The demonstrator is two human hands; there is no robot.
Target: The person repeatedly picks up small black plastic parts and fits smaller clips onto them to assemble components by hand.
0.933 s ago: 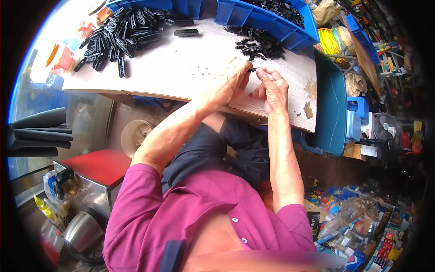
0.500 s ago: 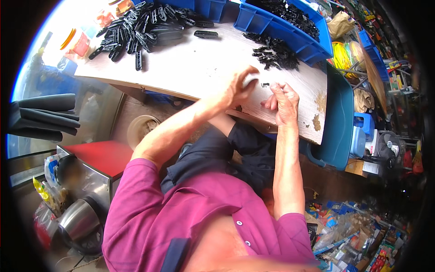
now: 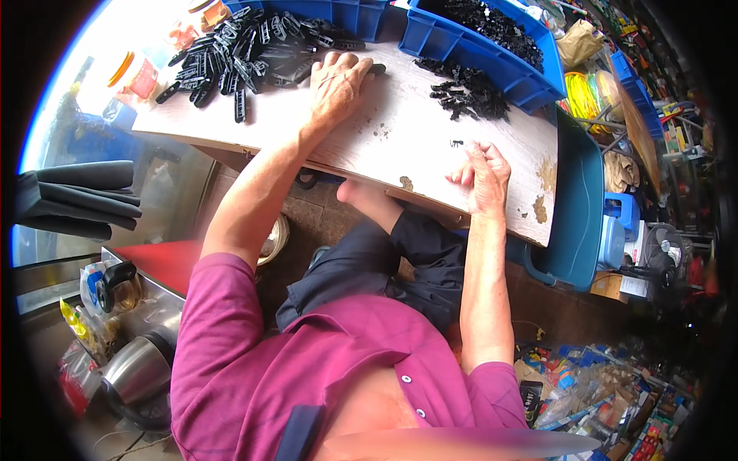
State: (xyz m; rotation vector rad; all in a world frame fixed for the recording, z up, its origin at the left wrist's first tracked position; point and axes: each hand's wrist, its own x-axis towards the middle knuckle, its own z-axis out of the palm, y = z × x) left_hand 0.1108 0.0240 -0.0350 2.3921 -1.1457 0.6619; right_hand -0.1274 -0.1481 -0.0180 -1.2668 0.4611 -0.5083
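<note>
My left hand (image 3: 337,86) is at the right edge of a heap of long black slotted plastic pieces (image 3: 223,58). Its fingers curl over one long black plastic piece (image 3: 377,69), whose right end pokes out beside them; the fingertips are partly hidden. Over the right part of the table, my right hand (image 3: 486,178) is closed, thumb and forefinger pinched together. At their tips shows a small black toothed plastic part (image 3: 457,143), seemingly held by its end. Beyond it lies a pile of small black parts (image 3: 465,91) on the pale table (image 3: 407,107).
A blue bin (image 3: 530,92) full of small black parts stands at the far right, with another blue bin (image 3: 361,19) at the back. Beside the table's right edge is a teal tub (image 3: 576,207). An orange-lidded jar (image 3: 137,77) stands far left; a pail (image 3: 278,237) is below.
My left hand has moved left and away from me, from near my right hand to a lone long black piece, which has shifted slightly. My right hand keeps its pinch almost in place.
</note>
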